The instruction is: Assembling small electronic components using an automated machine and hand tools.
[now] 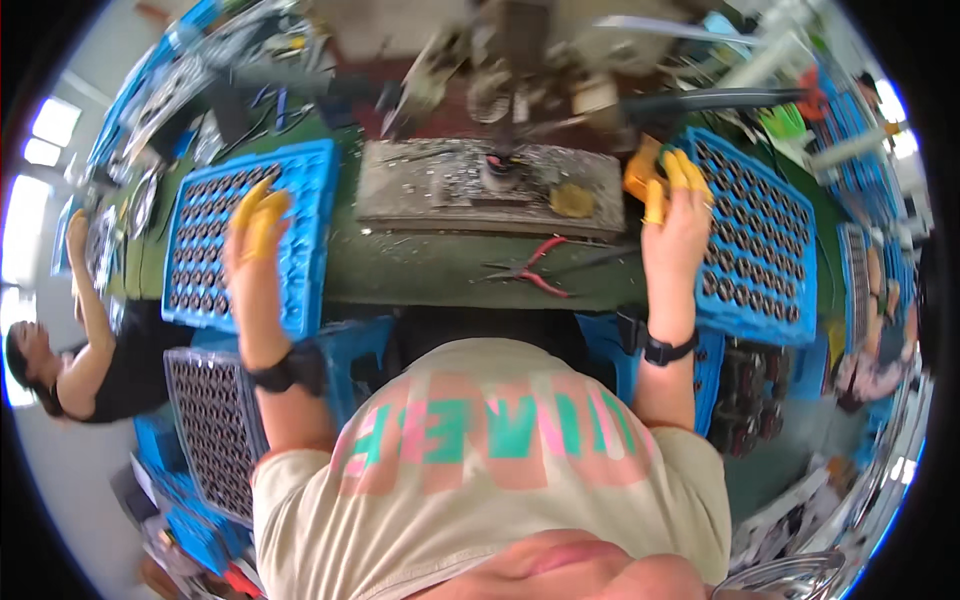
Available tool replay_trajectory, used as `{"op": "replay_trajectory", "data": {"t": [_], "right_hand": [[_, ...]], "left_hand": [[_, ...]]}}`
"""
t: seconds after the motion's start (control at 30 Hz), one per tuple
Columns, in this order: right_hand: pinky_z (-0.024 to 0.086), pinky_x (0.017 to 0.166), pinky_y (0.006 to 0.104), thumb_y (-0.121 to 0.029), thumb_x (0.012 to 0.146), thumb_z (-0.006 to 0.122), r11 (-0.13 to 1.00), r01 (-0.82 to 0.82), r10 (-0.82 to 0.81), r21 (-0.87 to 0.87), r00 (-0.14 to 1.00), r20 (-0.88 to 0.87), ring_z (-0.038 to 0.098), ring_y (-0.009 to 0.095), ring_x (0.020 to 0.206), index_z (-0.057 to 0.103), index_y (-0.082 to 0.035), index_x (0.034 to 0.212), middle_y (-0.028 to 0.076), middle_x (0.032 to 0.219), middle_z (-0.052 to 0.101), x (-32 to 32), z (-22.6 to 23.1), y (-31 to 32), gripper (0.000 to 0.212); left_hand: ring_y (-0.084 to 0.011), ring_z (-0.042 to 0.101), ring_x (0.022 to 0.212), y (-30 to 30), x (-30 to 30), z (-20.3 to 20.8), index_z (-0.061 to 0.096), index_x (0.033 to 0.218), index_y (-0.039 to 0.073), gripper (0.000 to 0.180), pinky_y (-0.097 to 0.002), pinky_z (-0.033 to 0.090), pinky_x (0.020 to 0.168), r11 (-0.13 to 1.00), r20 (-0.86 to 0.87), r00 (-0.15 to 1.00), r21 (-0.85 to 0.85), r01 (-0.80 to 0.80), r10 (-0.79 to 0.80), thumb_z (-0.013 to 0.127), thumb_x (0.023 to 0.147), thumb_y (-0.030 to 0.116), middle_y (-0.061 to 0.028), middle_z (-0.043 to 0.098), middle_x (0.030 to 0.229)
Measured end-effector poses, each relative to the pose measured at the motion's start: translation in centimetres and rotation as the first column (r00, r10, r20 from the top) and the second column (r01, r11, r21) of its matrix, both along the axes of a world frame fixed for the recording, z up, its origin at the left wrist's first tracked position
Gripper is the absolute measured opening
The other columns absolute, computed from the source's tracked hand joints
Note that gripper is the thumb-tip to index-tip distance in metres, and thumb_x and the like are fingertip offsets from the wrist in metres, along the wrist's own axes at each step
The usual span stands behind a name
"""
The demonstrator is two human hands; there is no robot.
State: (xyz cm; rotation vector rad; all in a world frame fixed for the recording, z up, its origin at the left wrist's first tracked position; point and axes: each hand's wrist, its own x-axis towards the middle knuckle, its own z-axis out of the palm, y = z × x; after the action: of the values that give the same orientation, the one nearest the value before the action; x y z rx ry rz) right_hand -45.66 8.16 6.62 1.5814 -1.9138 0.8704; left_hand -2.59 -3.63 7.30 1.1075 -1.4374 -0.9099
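Observation:
My left hand [257,232], with yellow finger covers, reaches over the left blue tray [312,200]. Its fingers are bent together at the last filled column of small dark ring-shaped parts [205,240]; whatever is between the fingertips is hidden. On the other side, my right hand [680,215], also in yellow finger covers, is beside an orange box [642,168] with its fingertips at the box's dark green spot. The thumb stands apart from the fingers, and I see nothing held there. Between both hands lies a worn metal work plate [400,190] with a small round fixture [502,172].
Red-handled pliers [540,268] lie in front of the plate. Above it stands a blurred machine head [500,90]. Another blue tray of ring parts [755,240] is at the right, and one [215,420] is low at the left. A person [85,370] sits far left.

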Motion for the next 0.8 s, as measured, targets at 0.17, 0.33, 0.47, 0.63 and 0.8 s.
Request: {"op": "replay_trajectory", "data": {"t": [0.17, 0.33, 0.47, 0.63, 0.8], "right_hand": [[0.047, 0.095, 0.0420, -0.012, 0.088, 0.064, 0.998, -0.041, 0.044, -0.052, 0.997, 0.061, 0.057, 0.037, 0.112, 0.060, 0.003, 0.117, 0.020, 0.122, 0.061, -0.5, 0.4, 0.3, 0.033], [0.043, 0.100, 0.0313, -0.028, 0.103, 0.049, 0.815, -0.112, 0.580, -0.569, 0.125, 0.805, 0.057, 0.021, 0.117, 0.058, 0.002, 0.126, 0.012, 0.127, 0.061, 0.6, 0.6, 1.8, 0.039], [0.041, 0.106, 0.0429, -0.043, 0.103, 0.040, 0.638, 0.004, 0.703, -0.770, -0.411, 0.581, 0.052, 0.027, 0.124, 0.052, 0.001, 0.132, 0.016, 0.132, 0.057, -0.7, 1.2, 3.3, 0.054], [0.036, 0.109, 0.0455, -0.050, 0.102, 0.033, 0.396, 0.082, 0.673, -0.915, -0.704, 0.228, 0.048, 0.031, 0.128, 0.048, 0.002, 0.135, 0.018, 0.135, 0.054, -1.2, 2.2, 5.0, 0.064], [0.034, 0.111, 0.0468, -0.058, 0.100, 0.029, 0.350, 0.056, 0.673, -0.935, -0.710, 0.209, 0.046, 0.030, 0.131, 0.044, 0.002, 0.140, 0.019, 0.139, 0.051, -1.3, 2.5, 5.8, 0.073]], "left_hand": [[-0.0199, 0.062, 0.107, -1.4, 11.2, -2.6, 0.065, 0.117, -0.002, 0.028, -0.0293, 0.046, 0.091, 0.970, 0.421, 0.875, -0.150, -0.193, 0.240, 0.060, 0.095, 0.015, -0.0107, 0.068, 0.112], [-0.0362, 0.053, 0.119, -0.1, 18.2, -6.7, 0.062, 0.125, 0.006, 0.034, -0.0428, 0.040, 0.102, 0.922, 0.891, 0.240, -0.356, -0.153, 0.385, 0.057, 0.095, 0.021, -0.0179, 0.059, 0.129], [-0.0361, 0.051, 0.123, -0.3, 16.7, -6.7, 0.057, 0.132, 0.009, 0.038, -0.0417, 0.038, 0.104, 0.950, 0.920, 0.247, -0.276, -0.147, 0.306, 0.055, 0.096, 0.019, -0.0179, 0.055, 0.135], [-0.0355, 0.054, 0.118, -0.6, 17.6, -6.6, 0.060, 0.129, 0.011, 0.035, -0.0433, 0.042, 0.098, 0.920, 0.892, 0.276, -0.289, -0.263, 0.359, 0.056, 0.096, 0.024, -0.0167, 0.059, 0.127], [-0.0334, 0.057, 0.111, -0.7, 17.7, -7.0, 0.063, 0.127, 0.019, 0.034, -0.0429, 0.044, 0.095, 0.912, 0.891, 0.217, -0.359, -0.197, 0.398, 0.060, 0.094, 0.027, -0.0154, 0.061, 0.122]]}}
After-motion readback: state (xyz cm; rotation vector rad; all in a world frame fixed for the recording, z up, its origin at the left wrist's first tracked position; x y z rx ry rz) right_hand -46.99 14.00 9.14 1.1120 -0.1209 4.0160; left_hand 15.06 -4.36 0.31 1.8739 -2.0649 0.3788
